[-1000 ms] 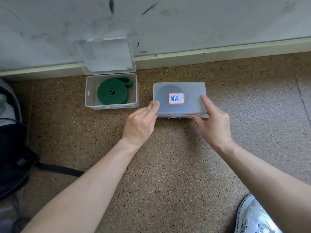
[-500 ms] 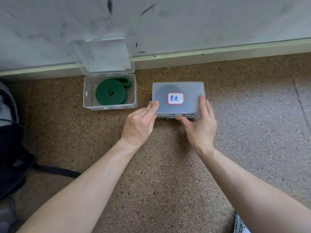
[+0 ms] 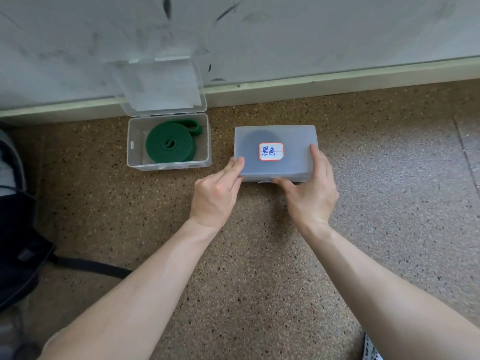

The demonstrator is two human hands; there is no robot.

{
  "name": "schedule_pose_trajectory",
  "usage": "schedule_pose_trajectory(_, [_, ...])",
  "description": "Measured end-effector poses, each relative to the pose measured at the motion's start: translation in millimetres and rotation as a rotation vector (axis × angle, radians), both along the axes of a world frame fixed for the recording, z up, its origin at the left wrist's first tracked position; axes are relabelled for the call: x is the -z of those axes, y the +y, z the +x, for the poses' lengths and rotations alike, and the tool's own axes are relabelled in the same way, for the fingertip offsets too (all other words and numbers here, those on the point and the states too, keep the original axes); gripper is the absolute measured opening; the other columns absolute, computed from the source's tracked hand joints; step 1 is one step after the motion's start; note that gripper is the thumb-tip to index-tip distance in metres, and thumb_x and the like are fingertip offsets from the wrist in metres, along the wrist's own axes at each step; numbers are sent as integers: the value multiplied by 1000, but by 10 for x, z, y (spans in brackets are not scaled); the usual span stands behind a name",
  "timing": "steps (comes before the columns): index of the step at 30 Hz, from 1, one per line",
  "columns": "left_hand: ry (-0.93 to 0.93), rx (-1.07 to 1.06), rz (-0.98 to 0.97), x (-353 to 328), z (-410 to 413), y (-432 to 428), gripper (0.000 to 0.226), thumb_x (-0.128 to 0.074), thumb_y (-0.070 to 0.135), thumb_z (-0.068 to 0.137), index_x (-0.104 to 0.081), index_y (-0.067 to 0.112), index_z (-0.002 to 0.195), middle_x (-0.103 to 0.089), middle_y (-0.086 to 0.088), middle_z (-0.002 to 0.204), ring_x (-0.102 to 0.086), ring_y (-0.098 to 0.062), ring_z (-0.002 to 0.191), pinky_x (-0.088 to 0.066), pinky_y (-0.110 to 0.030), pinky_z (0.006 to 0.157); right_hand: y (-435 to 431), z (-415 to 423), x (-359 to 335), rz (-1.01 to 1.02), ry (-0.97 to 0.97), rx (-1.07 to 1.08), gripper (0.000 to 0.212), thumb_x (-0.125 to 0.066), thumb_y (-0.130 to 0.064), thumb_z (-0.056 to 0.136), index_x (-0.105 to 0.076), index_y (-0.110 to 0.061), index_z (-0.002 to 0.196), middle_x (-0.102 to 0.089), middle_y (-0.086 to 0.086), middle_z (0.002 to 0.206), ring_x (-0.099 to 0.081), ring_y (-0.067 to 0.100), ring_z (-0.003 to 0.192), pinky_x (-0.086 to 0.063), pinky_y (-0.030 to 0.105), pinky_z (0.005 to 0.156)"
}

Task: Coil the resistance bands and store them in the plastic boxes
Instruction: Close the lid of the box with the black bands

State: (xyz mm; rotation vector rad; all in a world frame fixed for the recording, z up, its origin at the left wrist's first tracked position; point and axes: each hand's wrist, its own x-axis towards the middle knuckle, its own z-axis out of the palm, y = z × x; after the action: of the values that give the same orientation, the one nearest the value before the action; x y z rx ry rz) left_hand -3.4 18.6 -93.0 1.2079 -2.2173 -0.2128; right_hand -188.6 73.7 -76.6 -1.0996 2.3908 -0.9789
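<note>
A closed translucent plastic box (image 3: 293, 141) with a red-bordered label stands on the speckled floor; a dark round shape shows faintly through its lid. My left hand (image 3: 215, 196) grips its near left corner, thumb on the lid. My right hand (image 3: 311, 193) holds its near right side, fingers on the lid and thumb along the front edge. To the left stands an open plastic box (image 3: 135, 152) with its lid (image 3: 166, 87) leaning back against the wall. A coiled green resistance band (image 3: 171, 144) lies inside it.
A grey scuffed wall with a pale skirting board (image 3: 337, 84) runs behind both boxes. A black bag (image 3: 18, 229) with a strap (image 3: 93, 266) lies on the floor at the left. A shoe tip (image 3: 371, 352) shows at the bottom right.
My right hand has slid left along the closed box's front, its thumb now under the front edge. The left hand has kept its hold on the corner.
</note>
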Motion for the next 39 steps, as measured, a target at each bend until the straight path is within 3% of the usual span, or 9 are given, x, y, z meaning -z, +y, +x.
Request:
schedule_pose_trajectory(7, [-47, 34, -113, 70, 13, -83, 35, -73, 9, 85, -71, 0, 119, -73, -21, 111, -76, -28, 85, -63, -39, 69, -6, 9, 98, -37, 78, 11, 85, -86, -32, 75, -46, -22, 150, -46, 1, 156, -50, 17, 134, -45, 38, 96])
schedule_pose_trajectory(12, [-43, 65, -189, 120, -9, -171, 35, -76, -4, 81, -72, -1, 116, -74, -21, 107, -76, -27, 81, -61, -35, 67, -16, -12, 162, -43, 129, 10, 84, -87, -32, 74, -49, -19, 148, -46, 5, 156, -59, 25, 127, -52, 43, 86])
schedule_pose_trajectory(16, [-57, 103, -244, 234, 34, -200, 41, -70, -12, 83, -69, 0, 122, -73, -20, 111, -76, -26, 86, -62, -35, 74, 14, -107, 259, -72, 239, -71, 78, -87, -32, 75, -55, -11, 143, -57, 15, 145, -68, 31, 114, -58, 43, 71])
schedule_pose_trajectory(20, [-5, 69, -234, 245, 16, -168, 42, -68, -13, 83, -69, 1, 123, -73, -20, 114, -76, -26, 86, -61, -35, 75, 48, -59, 303, -67, 282, -96, 75, -82, -31, 82, -50, -8, 146, -52, 15, 149, -69, 34, 109, -59, 45, 63])
schedule_pose_trajectory(24, [183, -155, -44, 196, -208, 31, 36, -70, -4, 86, -72, 7, 121, -73, -16, 114, -76, -24, 87, -60, -30, 76, 52, -37, 322, -58, 299, -111, 75, -79, -32, 84, -47, -8, 148, -51, 15, 150, -68, 35, 109, -59, 45, 60])
schedule_pose_trajectory(29, [534, -489, 395, -59, -528, 240, 39, -65, 9, 89, -70, 20, 126, -76, -7, 110, -73, -13, 89, -56, -19, 81, 49, -23, 333, -39, 289, -106, 73, -75, -36, 87, -46, -10, 149, -49, 16, 151, -66, 34, 115, -59, 46, 61])
schedule_pose_trajectory(31, [727, -581, 518, -220, -627, 234, 30, -63, 11, 92, -73, 16, 120, -74, 4, 108, -72, -2, 95, -53, -11, 83, 45, -6, 338, -37, 271, -97, 74, -77, -32, 86, -45, -11, 149, -48, 16, 152, -63, 33, 120, -59, 45, 62])
schedule_pose_trajectory(35, [889, -798, 620, -341, -737, 165, 22, -76, 24, 87, -64, 15, 104, -77, 1, 95, -71, 3, 89, -48, -7, 82, 37, 13, 340, -39, 250, -76, 74, -77, -30, 85, -46, -11, 149, -48, 15, 152, -61, 32, 122, -59, 45, 63])
schedule_pose_trajectory(39, [803, -896, 674, -309, -726, 49, 13, -73, 35, 87, -69, 24, 92, -73, 13, 83, -66, 6, 81, -54, -27, 88, 44, 8, 338, -37, 246, -86, 74, -78, -28, 85, -45, -11, 149, -48, 16, 152, -60, 32, 124, -59, 46, 66])
